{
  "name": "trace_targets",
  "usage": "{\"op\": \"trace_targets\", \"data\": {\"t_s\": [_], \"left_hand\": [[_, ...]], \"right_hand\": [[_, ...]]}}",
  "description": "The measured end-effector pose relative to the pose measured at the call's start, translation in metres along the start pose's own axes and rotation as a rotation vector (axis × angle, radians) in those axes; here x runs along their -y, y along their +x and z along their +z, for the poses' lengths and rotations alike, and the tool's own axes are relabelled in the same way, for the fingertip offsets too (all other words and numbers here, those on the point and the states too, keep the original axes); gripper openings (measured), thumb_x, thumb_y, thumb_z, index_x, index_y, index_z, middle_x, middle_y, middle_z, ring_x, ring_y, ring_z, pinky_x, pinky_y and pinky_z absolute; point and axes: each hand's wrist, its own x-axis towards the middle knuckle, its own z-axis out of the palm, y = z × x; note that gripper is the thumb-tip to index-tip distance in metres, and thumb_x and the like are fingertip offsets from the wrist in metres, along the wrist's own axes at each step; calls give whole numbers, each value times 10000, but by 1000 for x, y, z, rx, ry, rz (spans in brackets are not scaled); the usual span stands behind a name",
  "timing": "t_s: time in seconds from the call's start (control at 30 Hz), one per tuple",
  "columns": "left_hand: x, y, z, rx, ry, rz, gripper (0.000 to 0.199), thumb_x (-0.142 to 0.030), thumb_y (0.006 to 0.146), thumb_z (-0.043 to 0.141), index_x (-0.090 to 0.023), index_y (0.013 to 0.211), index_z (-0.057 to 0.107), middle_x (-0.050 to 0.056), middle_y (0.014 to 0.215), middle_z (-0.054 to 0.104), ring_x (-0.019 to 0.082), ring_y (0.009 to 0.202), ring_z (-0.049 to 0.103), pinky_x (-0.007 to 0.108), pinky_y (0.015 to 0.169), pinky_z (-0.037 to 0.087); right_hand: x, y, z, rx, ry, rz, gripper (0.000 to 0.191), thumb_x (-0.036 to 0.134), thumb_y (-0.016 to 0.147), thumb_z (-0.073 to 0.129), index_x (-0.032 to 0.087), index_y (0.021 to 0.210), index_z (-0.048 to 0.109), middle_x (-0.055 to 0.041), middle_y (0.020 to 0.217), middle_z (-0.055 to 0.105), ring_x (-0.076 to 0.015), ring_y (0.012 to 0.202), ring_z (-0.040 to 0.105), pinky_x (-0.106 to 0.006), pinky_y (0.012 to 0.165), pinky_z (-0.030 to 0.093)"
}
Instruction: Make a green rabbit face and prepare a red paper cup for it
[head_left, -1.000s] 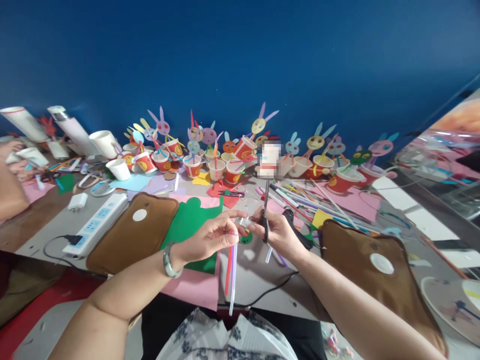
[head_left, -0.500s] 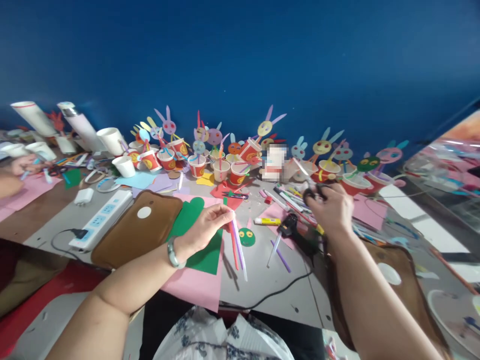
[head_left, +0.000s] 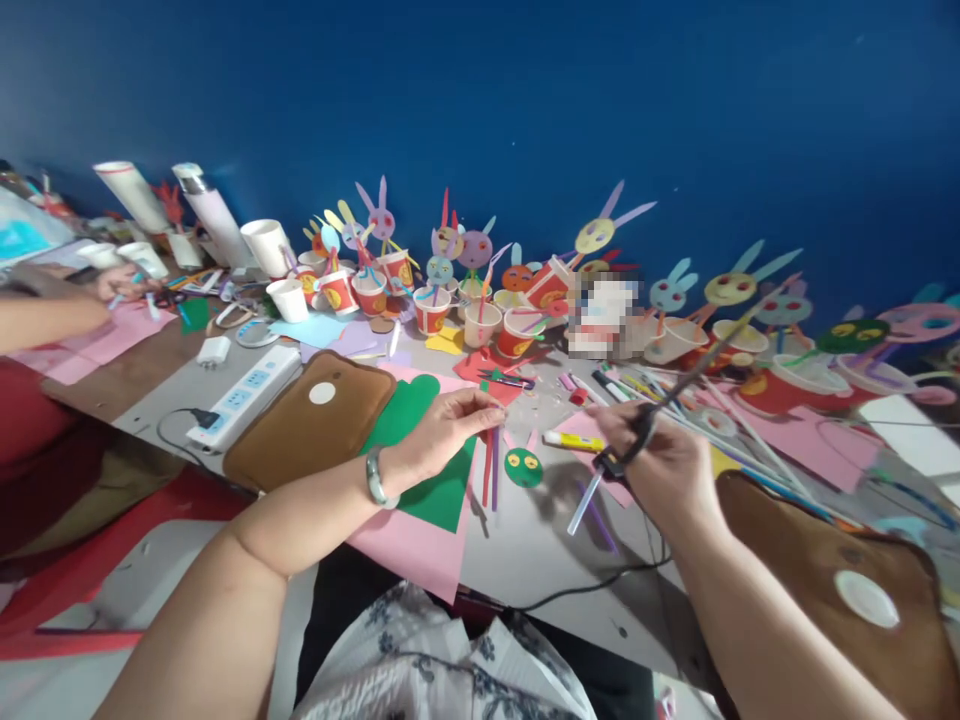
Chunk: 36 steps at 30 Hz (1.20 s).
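My left hand (head_left: 454,430) pinches the upper ends of a red strip (head_left: 488,470) and a purple strip (head_left: 496,475), which hang over the grey table. In my right hand (head_left: 667,460) are scissors (head_left: 646,420), their blurred blades pointing up and right. A black glue gun (head_left: 609,462) with a clear stick (head_left: 585,503) lies just under that hand, partly hidden by it. Between my hands a green round paper face (head_left: 523,467) with yellow eyes rests on the table. Beside it are a yellow glue stick (head_left: 574,441) and a loose purple strip (head_left: 598,520).
Paper cups (head_left: 433,312) with rabbit faces line the blue wall. Green paper (head_left: 431,490) on pink paper (head_left: 420,560), a brown pad (head_left: 300,440) and a power strip (head_left: 251,395) lie left. Another brown pad (head_left: 810,560) is right. At far left another person's hand (head_left: 124,285) works.
The view has swung, shifting the scene rightward. The scissors in my right hand have turned from pointing up-left to up-right. My left hand still holds the strips, which now hang straighter.
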Motion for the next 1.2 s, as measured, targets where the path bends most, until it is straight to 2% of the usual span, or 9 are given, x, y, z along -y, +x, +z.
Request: {"op": "trace_targets", "data": {"t_s": [0.07, 0.13, 0.43, 0.53, 0.63, 0.77, 0.9, 1.2], "left_hand": [[0, -1, -1, 8, 29, 34, 282, -403, 775, 829, -165, 767, 677, -21, 726, 613, 93, 694, 539, 254, 695, 444], [-1, -2, 0, 8, 45, 57, 272, -402, 779, 828, -171, 768, 684, -20, 731, 620, 96, 701, 547, 258, 704, 449], [-3, -4, 6, -87, -32, 27, 350, -453, 723, 861, -164, 772, 670, -29, 692, 622, 76, 639, 567, 218, 624, 487], [-6, -4, 7, -112, -56, -9, 394, -470, 684, 880, -159, 774, 657, -33, 702, 627, 72, 634, 573, 212, 613, 502], [-8, -4, 8, -88, -75, -56, 433, -489, 658, 892, -157, 801, 654, -33, 715, 626, 75, 638, 581, 218, 616, 523], [-7, -6, 9, 43, -67, -142, 458, -452, 661, 905, -150, 884, 642, -20, 743, 645, 95, 659, 629, 244, 649, 549], [-6, -9, 9, 152, 22, -129, 380, -423, 719, 875, -138, 825, 648, 0, 748, 660, 105, 666, 644, 263, 679, 545], [-7, -10, 7, 142, 67, -100, 342, -415, 770, 836, -138, 786, 636, -14, 692, 622, 104, 631, 625, 263, 656, 516]], "right_hand": [[13, -18, 17, 198, 38, -33, 333, 542, 830, 715, 214, 842, 770, -72, 863, 761, -251, 815, 707, -369, 743, 554], [18, -30, 28, 310, 55, -58, 356, 558, 842, 708, 208, 847, 775, -68, 842, 758, -228, 779, 701, -338, 718, 545], [15, -46, 49, 520, 173, -33, 428, 604, 825, 726, 182, 753, 744, -52, 737, 696, -183, 691, 612, -300, 645, 476], [14, -48, 52, 539, 185, -18, 429, 587, 808, 747, 183, 673, 693, -24, 669, 621, -154, 634, 531, -292, 596, 431], [13, -49, 53, 533, 203, -18, 409, 533, 825, 743, 187, 627, 655, -9, 647, 580, -144, 625, 499, -293, 597, 420], [9, -47, 52, 491, 214, -8, 342, 473, 823, 755, 188, 654, 668, -4, 654, 571, -146, 631, 495, -294, 599, 408], [6, -45, 50, 476, 237, 1, 333, 457, 831, 746, 187, 655, 663, 7, 647, 552, -133, 616, 469, -287, 591, 389], [12, -41, 47, 534, 269, 33, 440, 510, 823, 754, 182, 580, 589, 17, 612, 507, -122, 597, 435, -276, 578, 393]]}}
